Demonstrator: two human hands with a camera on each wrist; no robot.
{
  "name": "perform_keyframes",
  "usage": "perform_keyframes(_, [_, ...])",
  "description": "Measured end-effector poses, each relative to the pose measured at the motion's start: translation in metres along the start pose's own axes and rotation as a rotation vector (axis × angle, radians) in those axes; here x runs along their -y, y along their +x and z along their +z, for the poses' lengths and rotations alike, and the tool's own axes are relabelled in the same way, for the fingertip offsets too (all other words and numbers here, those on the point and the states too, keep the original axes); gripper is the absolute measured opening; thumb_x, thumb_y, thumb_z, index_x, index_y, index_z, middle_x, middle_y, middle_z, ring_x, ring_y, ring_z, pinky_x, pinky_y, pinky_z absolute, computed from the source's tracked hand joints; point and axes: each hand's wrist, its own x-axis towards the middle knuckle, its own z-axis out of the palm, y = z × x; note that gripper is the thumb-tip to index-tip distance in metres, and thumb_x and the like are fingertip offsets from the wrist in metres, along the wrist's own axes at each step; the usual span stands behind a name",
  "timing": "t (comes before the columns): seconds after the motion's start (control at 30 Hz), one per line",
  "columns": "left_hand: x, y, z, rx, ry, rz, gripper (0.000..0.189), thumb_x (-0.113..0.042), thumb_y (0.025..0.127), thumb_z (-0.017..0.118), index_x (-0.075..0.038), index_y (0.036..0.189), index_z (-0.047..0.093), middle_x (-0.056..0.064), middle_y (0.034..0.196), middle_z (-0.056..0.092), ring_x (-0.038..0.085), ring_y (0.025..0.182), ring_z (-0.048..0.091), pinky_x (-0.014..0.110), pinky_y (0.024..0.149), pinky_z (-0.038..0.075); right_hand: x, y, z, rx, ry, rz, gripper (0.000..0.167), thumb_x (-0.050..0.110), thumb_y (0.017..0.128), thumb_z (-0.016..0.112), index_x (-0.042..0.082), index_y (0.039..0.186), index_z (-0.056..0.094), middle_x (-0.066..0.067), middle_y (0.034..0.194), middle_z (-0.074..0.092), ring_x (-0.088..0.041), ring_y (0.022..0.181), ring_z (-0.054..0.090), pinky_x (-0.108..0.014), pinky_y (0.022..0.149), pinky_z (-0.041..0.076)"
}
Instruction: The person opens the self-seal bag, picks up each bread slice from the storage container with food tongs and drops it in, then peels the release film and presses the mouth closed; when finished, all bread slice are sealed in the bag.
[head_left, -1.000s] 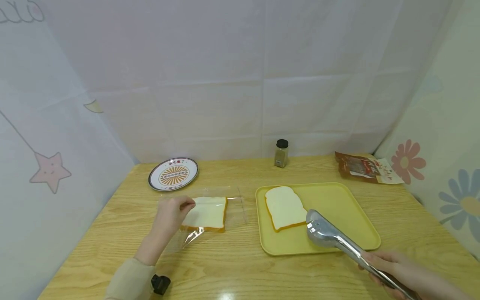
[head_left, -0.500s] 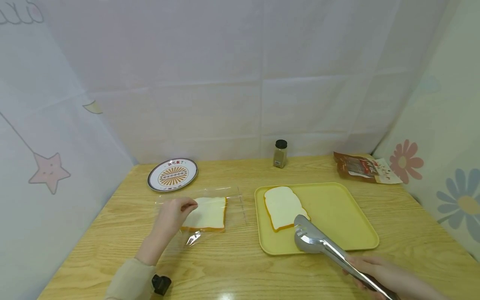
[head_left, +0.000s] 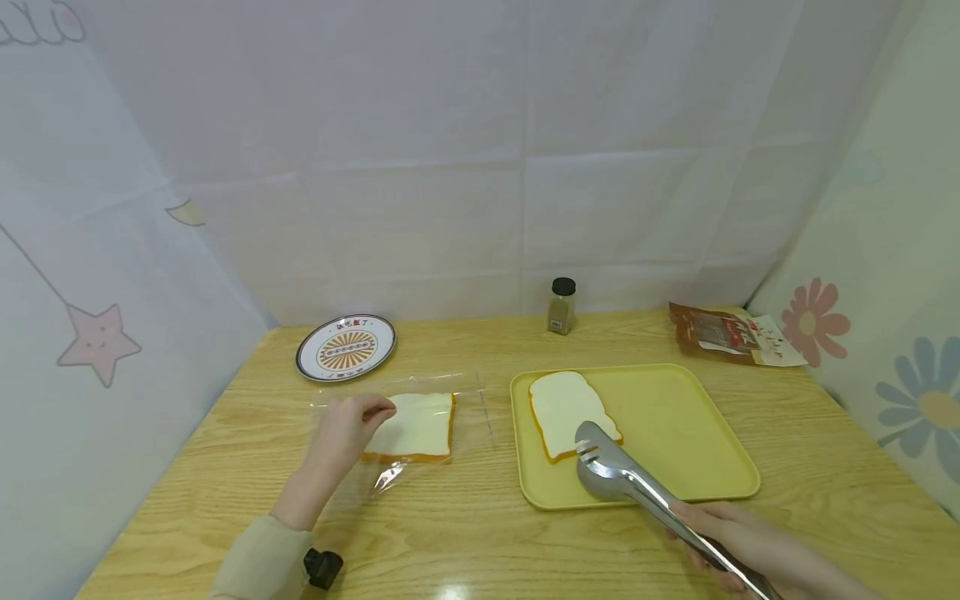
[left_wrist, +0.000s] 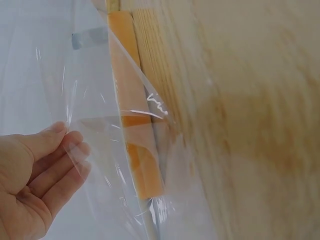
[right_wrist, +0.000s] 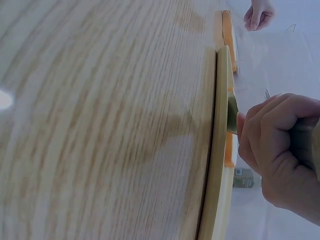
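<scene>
At the left, my left hand [head_left: 345,433] pinches the edge of a clear plastic bag [head_left: 471,427] and holds it raised. Under the plastic lies a bread slice [head_left: 416,429]; its orange crust [left_wrist: 132,100] shows through in the left wrist view. My right hand [head_left: 731,537] grips metal tongs [head_left: 651,493] by the handles. The tongs' head overlaps the near right edge of a second bread slice [head_left: 562,407], which lies flat on a yellow tray [head_left: 678,417]. I cannot tell whether the tongs pinch that slice. In the right wrist view, fingers [right_wrist: 275,122] curl round the handles.
Behind the bag sits a patterned plate [head_left: 347,348]. A spice jar [head_left: 561,308] with a black lid stands at the back of the wooden table [head_left: 442,542]. A brown food packet [head_left: 731,336] lies at the back right, near the side wall.
My right hand and the tongs have moved left, bringing the tongs' head to the near edge of the slice on the tray. My left hand stays almost still with the plastic.
</scene>
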Motion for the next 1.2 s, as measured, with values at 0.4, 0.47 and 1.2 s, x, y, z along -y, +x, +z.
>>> perform_keyframes(0.4, [0.000, 0.000, 0.001, 0.006, -0.014, -0.018, 0.005, -0.008, 0.083, 0.070, -0.006, 0.086, 0.074, 0.006, 0.084, 0.074, 0.019, 0.075, 0.069, 0.034, 0.066, 0.058, -0.005, 0.007, 0.005, -0.096, -0.137, -0.032, 0.051, 0.039, 0.102, 0.034, -0.008, 0.112, 0.052, 0.001, 0.070, 0.056, 0.001, 0.041, 0.043, -0.012, 0.038, 0.037])
perform_keyframes(0.47, [0.000, 0.000, 0.001, 0.008, -0.017, -0.020, 0.005, -0.008, 0.083, 0.070, -0.006, 0.086, 0.074, 0.006, 0.084, 0.074, 0.019, 0.076, 0.069, 0.034, 0.066, 0.058, -0.005, 0.007, 0.005, -0.107, -0.170, -0.040, 0.050, 0.038, 0.103, 0.034, -0.007, 0.111, 0.053, 0.001, 0.071, 0.056, 0.001, 0.041, 0.042, -0.011, 0.038, 0.036])
perform_keyframes(1.2, [-0.002, 0.000, -0.002, 0.028, -0.040, -0.032, 0.006, -0.008, 0.084, 0.069, -0.006, 0.087, 0.074, 0.006, 0.084, 0.073, 0.019, 0.076, 0.069, 0.033, 0.066, 0.058, 0.012, 0.028, 0.012, -0.180, -0.095, -0.041, 0.059, 0.045, 0.100, 0.037, -0.011, 0.115, 0.047, 0.001, 0.071, 0.054, 0.000, 0.040, 0.041, -0.014, 0.038, 0.036])
